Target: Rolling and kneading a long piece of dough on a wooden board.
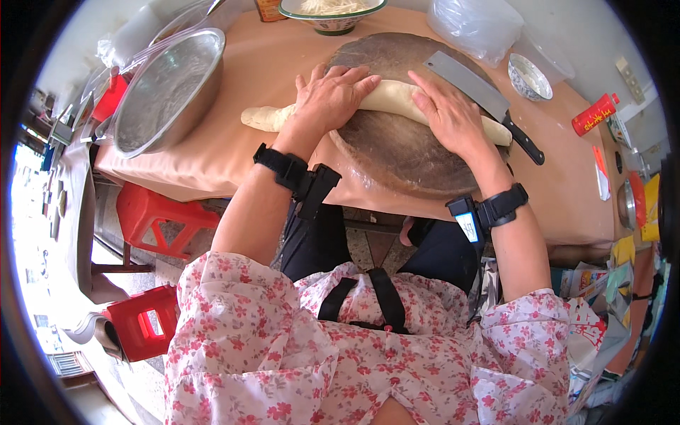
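Tan covering spreads over the bench [262, 67], the broadest thing before the person. On it lies a thick round wooden chopping board [397, 163], and at far left a wide metal basin [202, 117] sits tilted.

Next in size comes a long, pale dough roll [394, 99], lying crosswise over the board, its left end reaching past the board's rim above the bench and its right end close to the cleaver's handle. It looks soft and pliable, moderately heavy for its length, and likely to stretch, sag or dent if pinched or lifted by one end. Two flat palms spaced along it, or both hands cupped underneath, should carry it best; its surface seems dry rather than slippery.

Beyond the board stands a green-rimmed bowl [333, 26] of pale shreds. A cleaver [467, 81] lies behind the roll, blade on the board, black handle jutting over the edge.

The left hand [333, 99] lies over the roll left of its middle, fingers spread and thumb extended, pressing without closing around it. The right hand [448, 117] rests toward the other end, fingers stretched out, thumb apart, likewise grasping nothing.

Smallest is a patterned bowl [520, 83] beside the board.
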A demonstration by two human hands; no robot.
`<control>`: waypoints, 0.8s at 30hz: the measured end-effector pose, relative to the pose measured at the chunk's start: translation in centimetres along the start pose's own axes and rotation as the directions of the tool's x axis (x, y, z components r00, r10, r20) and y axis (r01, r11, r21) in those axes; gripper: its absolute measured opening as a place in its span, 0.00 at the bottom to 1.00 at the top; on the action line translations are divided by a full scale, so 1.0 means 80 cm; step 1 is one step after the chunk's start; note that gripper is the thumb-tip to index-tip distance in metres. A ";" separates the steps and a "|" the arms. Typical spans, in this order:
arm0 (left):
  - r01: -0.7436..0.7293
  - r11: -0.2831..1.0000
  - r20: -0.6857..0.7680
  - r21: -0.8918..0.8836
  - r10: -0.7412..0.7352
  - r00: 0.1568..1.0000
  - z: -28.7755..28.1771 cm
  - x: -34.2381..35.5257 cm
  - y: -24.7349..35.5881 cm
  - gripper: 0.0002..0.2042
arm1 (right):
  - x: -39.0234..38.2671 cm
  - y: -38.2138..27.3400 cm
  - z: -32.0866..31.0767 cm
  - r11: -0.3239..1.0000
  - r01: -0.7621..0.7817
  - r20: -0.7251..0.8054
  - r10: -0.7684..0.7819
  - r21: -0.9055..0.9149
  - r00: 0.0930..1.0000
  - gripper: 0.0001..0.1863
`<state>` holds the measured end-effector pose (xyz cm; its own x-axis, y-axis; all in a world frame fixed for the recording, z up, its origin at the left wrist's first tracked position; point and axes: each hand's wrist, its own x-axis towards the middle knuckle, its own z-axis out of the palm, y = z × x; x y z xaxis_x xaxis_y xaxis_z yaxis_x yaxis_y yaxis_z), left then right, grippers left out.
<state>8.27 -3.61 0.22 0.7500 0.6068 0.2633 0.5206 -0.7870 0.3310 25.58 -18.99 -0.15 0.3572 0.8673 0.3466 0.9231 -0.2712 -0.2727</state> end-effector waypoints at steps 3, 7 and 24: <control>-0.093 0.995 -0.018 -0.045 0.092 0.996 0.003 -0.021 -0.008 0.27 | -0.028 -0.008 -0.012 0.999 0.001 0.136 0.005 -0.046 0.991 0.28; -0.214 0.975 -0.160 0.059 0.221 0.962 0.014 -0.084 -0.005 0.30 | -0.085 -0.018 -0.016 0.974 0.184 -0.002 -0.186 -0.136 0.983 0.29; -0.238 0.960 0.009 0.148 0.240 0.971 0.011 -0.011 0.030 0.32 | -0.021 -0.004 -0.019 0.987 0.019 0.175 0.010 -0.161 0.984 0.35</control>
<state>9.21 -6.13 -0.06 0.8565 0.3996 0.3267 0.3816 -0.9164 0.1206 24.91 -20.98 0.72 0.3357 0.9244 0.1813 0.9406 -0.3184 -0.1181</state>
